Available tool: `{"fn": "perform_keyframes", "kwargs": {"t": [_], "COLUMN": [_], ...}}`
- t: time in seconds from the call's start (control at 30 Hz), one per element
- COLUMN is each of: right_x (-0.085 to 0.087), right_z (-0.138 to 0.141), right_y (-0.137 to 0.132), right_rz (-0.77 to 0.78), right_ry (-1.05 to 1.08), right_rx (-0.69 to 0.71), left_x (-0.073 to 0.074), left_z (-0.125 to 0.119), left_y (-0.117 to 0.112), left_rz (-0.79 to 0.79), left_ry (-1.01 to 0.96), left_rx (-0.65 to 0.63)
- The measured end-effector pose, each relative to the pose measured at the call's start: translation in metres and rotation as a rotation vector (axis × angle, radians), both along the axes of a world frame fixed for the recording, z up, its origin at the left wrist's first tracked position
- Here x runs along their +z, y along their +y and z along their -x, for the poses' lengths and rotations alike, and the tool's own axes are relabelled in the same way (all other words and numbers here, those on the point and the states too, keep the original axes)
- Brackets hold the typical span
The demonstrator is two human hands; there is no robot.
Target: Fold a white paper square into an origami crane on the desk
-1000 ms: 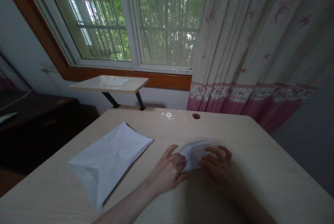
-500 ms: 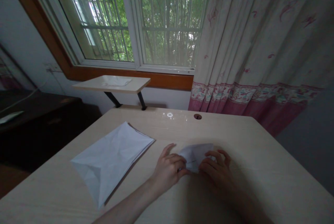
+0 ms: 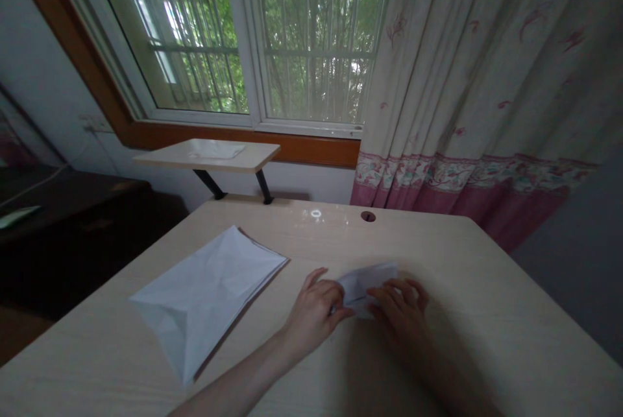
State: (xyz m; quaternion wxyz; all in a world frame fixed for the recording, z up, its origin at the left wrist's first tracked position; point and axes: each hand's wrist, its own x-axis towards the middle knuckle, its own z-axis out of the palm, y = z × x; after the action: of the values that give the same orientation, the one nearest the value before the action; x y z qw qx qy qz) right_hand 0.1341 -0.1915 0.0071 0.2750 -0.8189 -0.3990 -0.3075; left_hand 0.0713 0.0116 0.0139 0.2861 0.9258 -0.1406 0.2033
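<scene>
A small piece of folded white paper (image 3: 363, 279) is between my two hands, just above or on the desk. My left hand (image 3: 318, 303) pinches its left side between the thumb and curled fingers, with the index finger stretched away from it. My right hand (image 3: 402, 307) grips the right side, its fingertips pressing near the middle fold. Parts of the paper are hidden under the fingers. To the left, a stack of larger creased white paper (image 3: 209, 300) lies flat on the desk, apart from both hands.
The pale wooden desk (image 3: 316, 242) has a round cable hole (image 3: 368, 216) near its back edge. A raised shelf (image 3: 170, 156) at the back left holds a clear plastic packet (image 3: 217, 149). Behind are a window and a patterned curtain (image 3: 462, 80). Dark furniture (image 3: 73, 229) stands at left.
The fingers of my right hand have moved left across the paper, toward its middle fold. My left thumb reaches slightly further right. The larger paper stays put.
</scene>
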Motion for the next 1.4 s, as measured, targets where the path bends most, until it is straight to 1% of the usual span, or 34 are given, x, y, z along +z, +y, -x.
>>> {"fn": "perform_keyframes", "kwargs": {"t": [0.13,0.27,0.53,0.7,0.83,0.97,1.13,1.2,1.3,1.4], "right_x": [0.003,0.003,0.003,0.004,0.005,0.002,0.001,0.002,0.004,0.005], "right_z": [0.000,-0.003,-0.020,-0.028,-0.031,-0.032,-0.031,-0.028,-0.023,-0.019], "right_y": [0.002,0.002,-0.013,-0.018,-0.017,-0.016,-0.016,-0.015,-0.014,-0.013], "right_rz": [0.045,0.046,0.070,0.122,0.082,0.068,0.029,0.042,0.067,0.073], "right_ry": [0.001,0.006,-0.062,-0.138,-0.133,-0.111,-0.045,-0.030,0.008,-0.001], "right_rx": [-0.004,0.004,0.054,0.080,0.153,0.163,0.106,0.088,0.075,0.065], "left_x": [0.002,0.005,0.008,0.010,0.010,0.011,0.015,0.015,0.013,0.009], "left_z": [-0.001,-0.001,-0.001,-0.004,-0.007,-0.009,-0.006,-0.004,-0.002,-0.002], "left_y": [0.000,0.000,0.003,0.009,0.015,0.019,0.017,0.014,0.009,0.006], "left_rz": [-0.009,-0.038,-0.110,-0.163,-0.238,-0.285,-0.227,-0.202,-0.188,-0.165], "left_ry": [0.014,0.014,0.002,-0.012,-0.023,-0.005,0.036,0.023,-0.015,-0.032], "left_rx": [0.005,0.012,-0.016,-0.031,-0.089,-0.109,-0.093,-0.082,-0.086,-0.089]}}
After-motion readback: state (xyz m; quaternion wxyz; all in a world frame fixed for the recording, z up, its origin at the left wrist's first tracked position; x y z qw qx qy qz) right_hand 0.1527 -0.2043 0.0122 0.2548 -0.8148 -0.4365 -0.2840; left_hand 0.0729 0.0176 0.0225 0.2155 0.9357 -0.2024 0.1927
